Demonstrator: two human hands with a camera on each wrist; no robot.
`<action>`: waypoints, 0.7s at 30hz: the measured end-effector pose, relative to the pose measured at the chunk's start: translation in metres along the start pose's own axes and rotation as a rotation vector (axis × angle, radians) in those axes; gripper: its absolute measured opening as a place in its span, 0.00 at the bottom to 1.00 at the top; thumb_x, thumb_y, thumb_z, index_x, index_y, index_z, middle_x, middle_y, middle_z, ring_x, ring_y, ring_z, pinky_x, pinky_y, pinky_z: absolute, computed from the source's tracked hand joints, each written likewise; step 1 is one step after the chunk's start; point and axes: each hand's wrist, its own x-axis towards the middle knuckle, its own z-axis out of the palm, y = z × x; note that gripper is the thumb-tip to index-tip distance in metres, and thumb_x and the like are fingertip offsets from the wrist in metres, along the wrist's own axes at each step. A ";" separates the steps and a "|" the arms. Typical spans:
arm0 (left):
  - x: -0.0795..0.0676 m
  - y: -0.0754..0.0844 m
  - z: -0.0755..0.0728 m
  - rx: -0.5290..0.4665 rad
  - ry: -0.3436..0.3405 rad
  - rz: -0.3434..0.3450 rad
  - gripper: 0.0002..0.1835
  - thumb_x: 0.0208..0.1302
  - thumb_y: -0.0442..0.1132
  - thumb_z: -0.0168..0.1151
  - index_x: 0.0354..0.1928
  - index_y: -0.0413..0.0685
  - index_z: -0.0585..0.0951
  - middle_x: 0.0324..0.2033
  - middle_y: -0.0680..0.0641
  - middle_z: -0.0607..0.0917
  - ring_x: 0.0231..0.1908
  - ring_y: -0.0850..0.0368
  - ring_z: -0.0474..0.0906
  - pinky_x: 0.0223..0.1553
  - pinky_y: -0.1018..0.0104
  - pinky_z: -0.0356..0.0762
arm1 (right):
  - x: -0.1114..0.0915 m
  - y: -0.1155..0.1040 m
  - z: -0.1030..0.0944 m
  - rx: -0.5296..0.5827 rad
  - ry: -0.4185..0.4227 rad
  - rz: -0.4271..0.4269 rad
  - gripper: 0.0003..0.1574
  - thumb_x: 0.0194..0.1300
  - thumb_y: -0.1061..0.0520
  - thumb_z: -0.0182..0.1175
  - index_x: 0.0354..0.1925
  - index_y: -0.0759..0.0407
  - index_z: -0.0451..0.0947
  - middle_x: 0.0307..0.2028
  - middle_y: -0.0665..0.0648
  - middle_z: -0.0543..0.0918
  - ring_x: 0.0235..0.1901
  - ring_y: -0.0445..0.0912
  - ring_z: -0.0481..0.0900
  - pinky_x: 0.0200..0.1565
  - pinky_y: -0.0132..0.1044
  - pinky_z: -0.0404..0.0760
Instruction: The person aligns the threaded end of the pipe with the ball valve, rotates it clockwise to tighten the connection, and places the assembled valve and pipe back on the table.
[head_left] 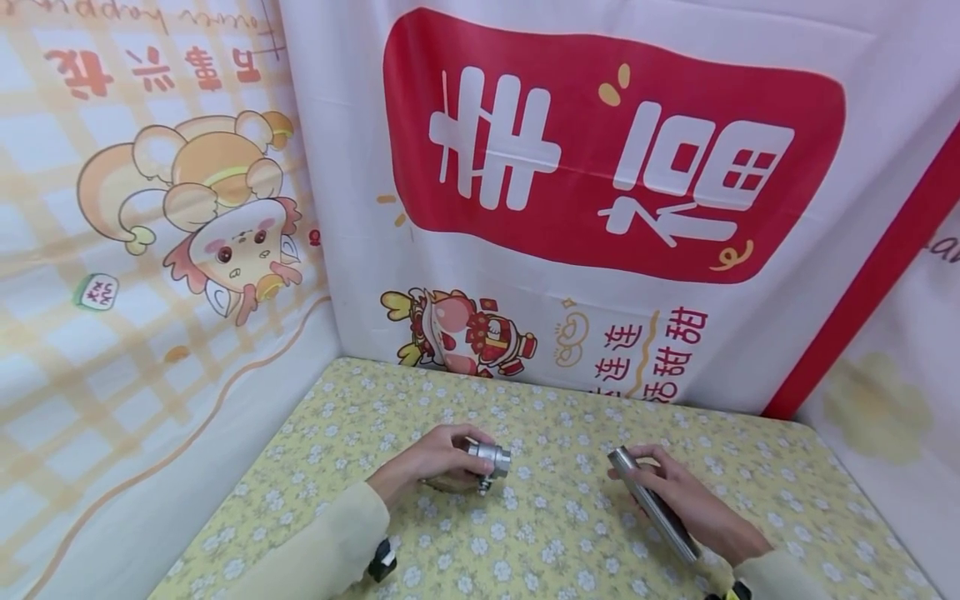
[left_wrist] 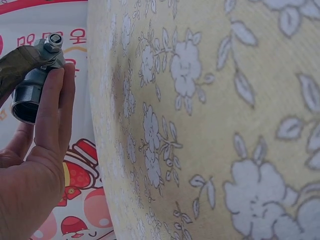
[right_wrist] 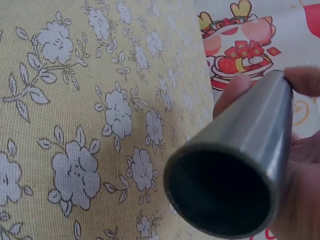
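My left hand (head_left: 441, 455) grips a silver metal ball valve (head_left: 491, 457) just above the table, with its threaded opening facing right. In the left wrist view the valve (left_wrist: 31, 94) shows a hexagonal end, a nut on its stem and a dull brownish lever handle (left_wrist: 19, 69). My right hand (head_left: 693, 498) holds a straight, hollow metal pipe (head_left: 663, 512) between thumb and fingers, slanted with its far end toward the left. The right wrist view looks into the near open end of this pipe (right_wrist: 240, 130). Valve and pipe are apart.
A yellow floral cloth (head_left: 555, 533) covers the table. Printed white fabric walls (head_left: 345, 167) with red lettering and cartoon figures stand behind it and at both sides. Dark wrist straps (head_left: 382, 560) show at the cream sleeves.
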 end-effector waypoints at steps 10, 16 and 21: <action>-0.005 -0.002 0.001 -0.002 -0.011 0.019 0.23 0.63 0.46 0.83 0.59 0.52 0.89 0.54 0.41 0.85 0.48 0.50 0.88 0.49 0.58 0.93 | 0.003 -0.002 0.008 -0.086 -0.083 -0.010 0.47 0.79 0.54 0.67 0.83 0.66 0.57 0.66 0.72 0.75 0.49 0.55 0.85 0.50 0.51 0.90; -0.009 -0.002 0.000 -0.026 -0.030 0.005 0.24 0.63 0.45 0.83 0.60 0.52 0.88 0.54 0.41 0.85 0.49 0.49 0.87 0.49 0.57 0.93 | 0.003 -0.006 0.010 -0.098 -0.150 -0.048 0.46 0.80 0.51 0.66 0.83 0.67 0.60 0.59 0.69 0.82 0.47 0.54 0.86 0.49 0.49 0.89; -0.009 -0.003 0.000 -0.031 -0.034 0.007 0.24 0.63 0.44 0.83 0.61 0.52 0.88 0.55 0.41 0.84 0.49 0.49 0.87 0.49 0.57 0.93 | 0.002 -0.005 0.011 -0.117 -0.155 -0.029 0.44 0.79 0.49 0.67 0.83 0.61 0.65 0.62 0.69 0.81 0.45 0.54 0.87 0.46 0.50 0.90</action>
